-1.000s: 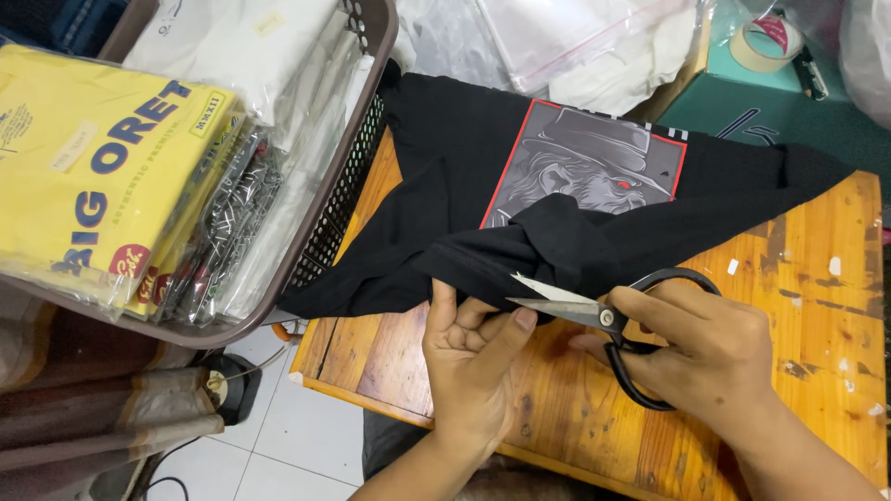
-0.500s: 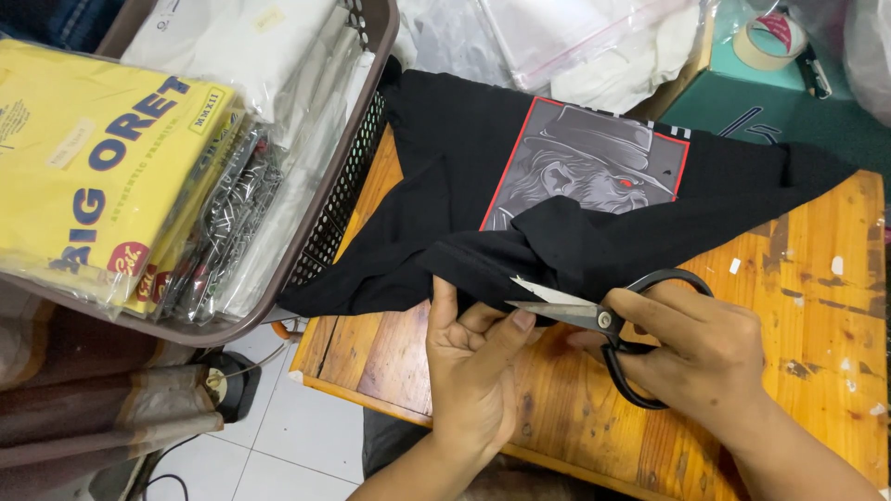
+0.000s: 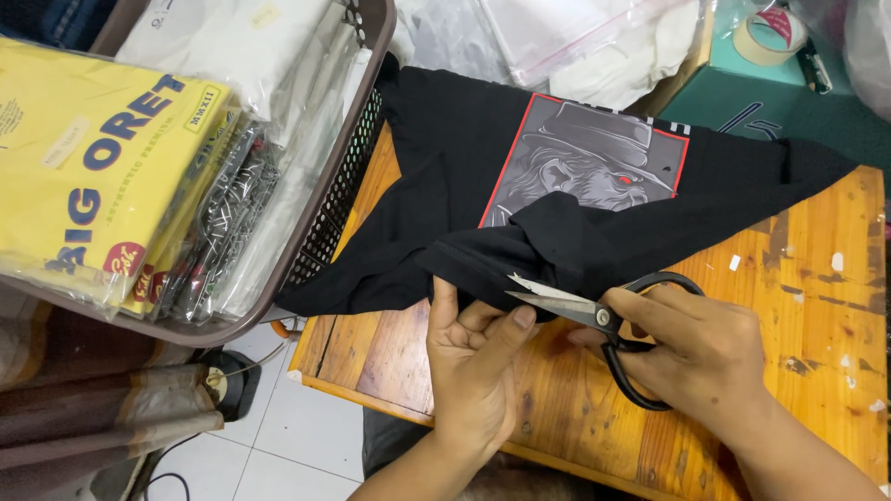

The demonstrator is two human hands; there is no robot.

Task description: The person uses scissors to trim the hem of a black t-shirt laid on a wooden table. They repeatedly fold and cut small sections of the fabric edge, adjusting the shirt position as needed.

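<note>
A wooden table (image 3: 817,306) is seen, its top marked with paint flecks. A black T-shirt (image 3: 445,176) with a grey printed panel is spread across it, the left part hanging past the table edge. A brown perforated basket (image 3: 339,199), filled with bagged garments, is positioned to the left, touching the shirt. The shirt hem is pinched by the left hand (image 3: 473,357), thumb and fingers closed on the fabric. Black-handled scissors (image 3: 608,325) are gripped by the right hand (image 3: 705,357), fingers through the loops; the blades are slightly parted at the hem, just beside the left thumb. A tape roll (image 3: 768,35) is located on a green box beyond.
</note>
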